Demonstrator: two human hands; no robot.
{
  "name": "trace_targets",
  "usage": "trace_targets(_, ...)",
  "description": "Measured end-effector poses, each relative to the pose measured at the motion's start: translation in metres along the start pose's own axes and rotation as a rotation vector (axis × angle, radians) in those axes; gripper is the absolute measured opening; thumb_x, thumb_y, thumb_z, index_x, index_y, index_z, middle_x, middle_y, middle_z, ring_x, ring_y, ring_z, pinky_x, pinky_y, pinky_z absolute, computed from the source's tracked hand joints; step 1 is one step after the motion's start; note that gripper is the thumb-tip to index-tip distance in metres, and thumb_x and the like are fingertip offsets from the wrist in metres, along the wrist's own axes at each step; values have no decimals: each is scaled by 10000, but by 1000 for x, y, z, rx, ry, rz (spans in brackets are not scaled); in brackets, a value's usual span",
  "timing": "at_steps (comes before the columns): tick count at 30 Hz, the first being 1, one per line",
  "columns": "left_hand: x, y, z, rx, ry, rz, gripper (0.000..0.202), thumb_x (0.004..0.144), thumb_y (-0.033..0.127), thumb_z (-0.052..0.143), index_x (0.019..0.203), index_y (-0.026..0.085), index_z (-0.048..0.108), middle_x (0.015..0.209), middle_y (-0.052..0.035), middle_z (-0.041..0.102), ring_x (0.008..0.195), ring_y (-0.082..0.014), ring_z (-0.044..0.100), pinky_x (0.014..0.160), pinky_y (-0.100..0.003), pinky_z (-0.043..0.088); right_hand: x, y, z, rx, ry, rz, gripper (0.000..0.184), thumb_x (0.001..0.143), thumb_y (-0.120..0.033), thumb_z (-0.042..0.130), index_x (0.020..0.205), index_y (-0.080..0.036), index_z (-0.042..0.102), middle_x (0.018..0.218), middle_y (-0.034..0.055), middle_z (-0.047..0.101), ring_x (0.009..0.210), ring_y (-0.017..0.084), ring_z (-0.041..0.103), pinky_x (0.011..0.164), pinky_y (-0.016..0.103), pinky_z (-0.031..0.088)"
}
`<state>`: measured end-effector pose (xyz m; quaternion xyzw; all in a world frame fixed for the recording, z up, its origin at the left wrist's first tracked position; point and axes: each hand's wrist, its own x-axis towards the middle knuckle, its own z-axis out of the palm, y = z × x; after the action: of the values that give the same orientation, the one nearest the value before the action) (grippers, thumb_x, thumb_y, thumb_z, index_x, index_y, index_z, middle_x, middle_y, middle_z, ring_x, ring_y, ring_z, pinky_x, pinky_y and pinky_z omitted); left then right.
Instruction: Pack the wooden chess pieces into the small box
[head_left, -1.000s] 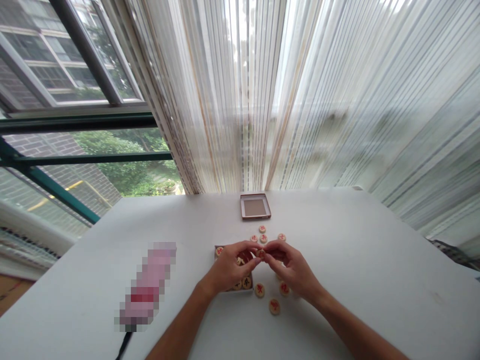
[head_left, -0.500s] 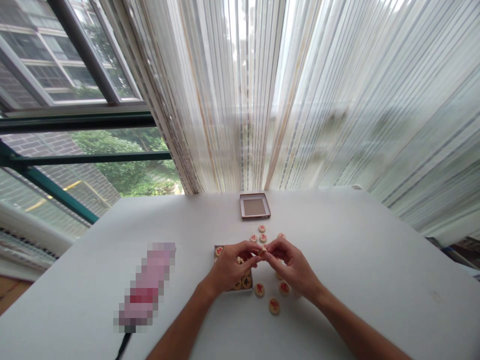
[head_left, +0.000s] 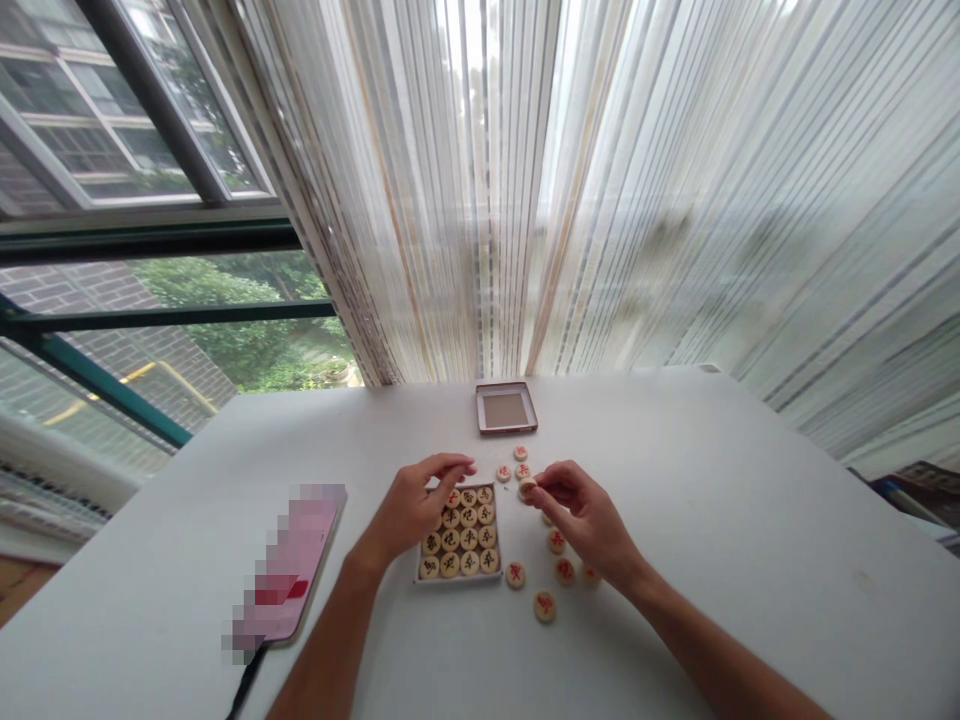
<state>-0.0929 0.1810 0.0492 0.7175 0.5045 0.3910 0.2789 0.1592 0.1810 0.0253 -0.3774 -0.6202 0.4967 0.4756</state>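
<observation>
A small square box [head_left: 418,578] on the white table [head_left: 712,520] holds several round wooden chess pieces with red and black characters. My left hand [head_left: 414,502] hovers over the box's far left corner, fingers curled and apart, holding nothing that I can see. My right hand [head_left: 577,512] is to the right of the box and pinches one chess piece [head_left: 526,488] at its fingertips. Several loose red-marked pieces [head_left: 545,605] lie on the table around my right hand.
The box's lid [head_left: 506,408] lies further back at the table's middle. A pink phone [head_left: 289,560] with a dark cable lies at the left. Striped sheer curtains [head_left: 600,200] hang behind the table, with an open window [head_left: 150,250] at the left.
My hands have come apart. The left hand moved left and off the piece, uncovering the rows in the box. The right hand keeps the piece.
</observation>
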Motion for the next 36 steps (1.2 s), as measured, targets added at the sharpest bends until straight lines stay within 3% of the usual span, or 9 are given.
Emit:
trace_targets(5, 1, -26, -21, 246, -45, -76, 289, 903, 455, 598, 1054, 247, 732, 1017, -56, 721, 937, -223, 663, 850, -337, 526, -1, -2, 0, -25, 18, -20, 204, 896, -375, 680, 949, -206, 579, 930, 71, 715, 893, 219, 734, 765, 317, 589)
trace_targets(13, 4, -40, -19, 222, -209, -155, 314, 830, 490, 667, 989, 238, 764, 994, -61, 735, 899, -229, 672, 805, -314, 520, 0, -1, 0, -29, 20, -30, 200, 902, -368, 674, 974, -206, 580, 933, 68, 715, 892, 216, 735, 760, 306, 584)
trace_targets(18, 4, -45, -21, 223, -222, -156, 321, 846, 487, 649, 1012, 236, 761, 1012, -60, 742, 883, -227, 672, 783, -308, 523, -2, -1, 0, -35, 14, -33, 199, 907, -368, 667, 989, -208, 580, 951, 66, 713, 899, 209, 733, 761, 299, 585)
trace_targets(21, 5, -47, -21, 230, -170, -135, 299, 873, 465, 626, 1016, 237, 755, 999, -56, 740, 865, -215, 672, 758, -297, 527, -2, -2, 1, -38, 18, -31, 202, 910, -368, 664, 1001, -209, 582, 964, 69, 715, 902, 208, 732, 774, 305, 588)
trace_targets(24, 6, -40, -16, 257, -29, -47, 255, 907, 422, 599, 988, 227, 743, 960, -52, 732, 827, -199, 655, 764, -306, 519, -1, -2, 1, -37, 24, -36, 206, 905, -368, 669, 1003, -207, 586, 959, 68, 715, 890, 208, 734, 798, 322, 589)
trace_targets(27, 4, -18, -2, 222, 78, 77, 211, 935, 374, 584, 1011, 219, 706, 988, -50, 712, 805, -176, 630, 783, -307, 515, -1, -1, 3, -30, 29, -40, 212, 894, -369, 681, 997, -207, 592, 950, 64, 709, 881, 211, 733, 797, 332, 593)
trace_targets(29, 0, -1, 12, 163, 6, 153, 200, 923, 345, 622, 1083, 234, 670, 1023, -40, 692, 839, -166, 632, 814, -295, 519, -1, 1, 3, -20, 30, -46, 211, 884, -363, 693, 990, -209, 596, 948, 57, 702, 883, 211, 732, 810, 339, 593)
trace_targets(32, -8, 17, 32, 141, -98, 251, 354, 883, 311, 692, 1220, 264, 597, 1115, -37, 667, 963, -180, 630, 887, -297, 509, -2, 3, 3, -9, 22, -51, 197, 880, -353, 701, 970, -210, 599, 939, 47, 692, 887, 211, 728, 821, 343, 591)
trace_targets(36, -12, 16, 50, 201, -120, 301, 445, 884, 283, 696, 1297, 273, 531, 1106, -32, 667, 845, -165, 636, 865, -317, 509, -3, 2, 3, 4, -7, -43, 180, 893, -351, 688, 952, -210, 593, 933, 46, 693, 907, 212, 720, 836, 346, 587)
